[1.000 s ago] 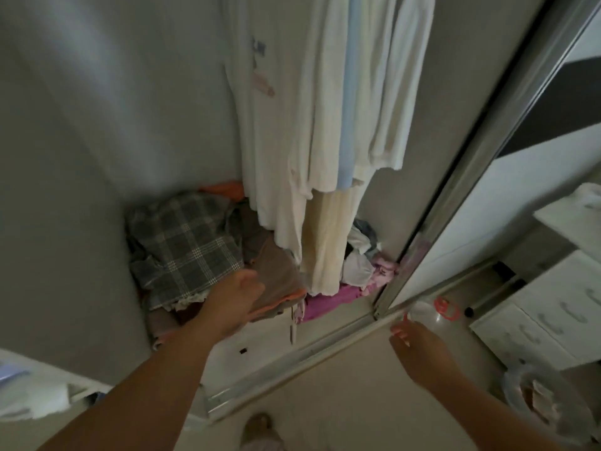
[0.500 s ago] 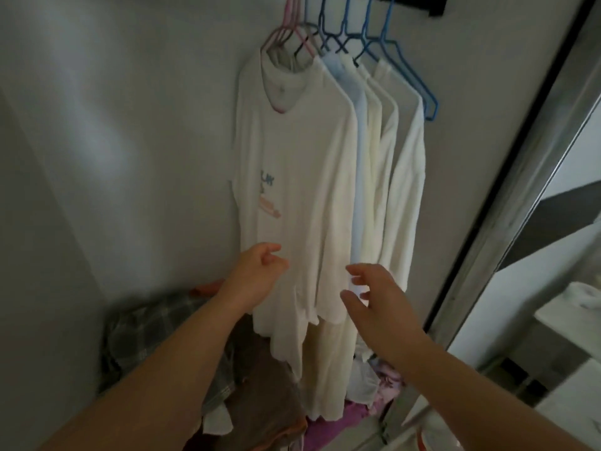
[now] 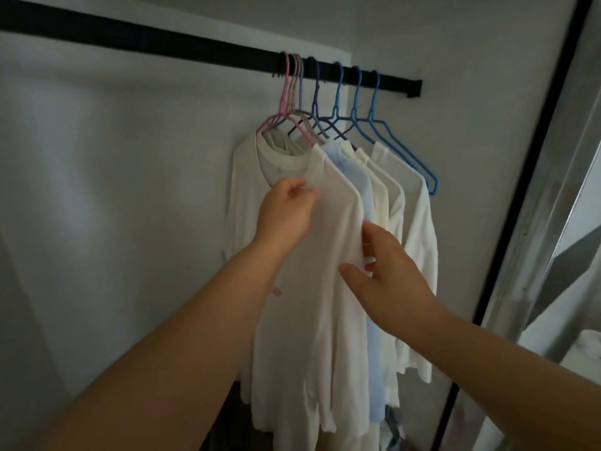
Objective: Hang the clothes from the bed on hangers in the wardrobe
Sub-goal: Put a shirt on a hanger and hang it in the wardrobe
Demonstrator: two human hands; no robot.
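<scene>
Several shirts hang on pink, grey, purple and blue hangers (image 3: 357, 102) from a black rail (image 3: 195, 56) inside the wardrobe. The front one is a white T-shirt (image 3: 325, 255) on a pink hanger (image 3: 286, 92). My left hand (image 3: 286, 209) pinches the white T-shirt's front just below the collar. My right hand (image 3: 387, 275) lies against the shirt's right edge with fingers spread, next to a light blue shirt (image 3: 364, 190). Behind it hang cream and white shirts (image 3: 416, 222).
The wardrobe's pale back wall (image 3: 130, 190) fills the left side, with bare rail there. A metal sliding-door frame (image 3: 533, 222) runs down the right. Dark and coloured clothes (image 3: 390, 424) lie piled at the wardrobe bottom.
The view has swung up from the wardrobe floor to the rail. Both hands rose from low down to the hanging white T-shirt, and my left hand took hold of its front.
</scene>
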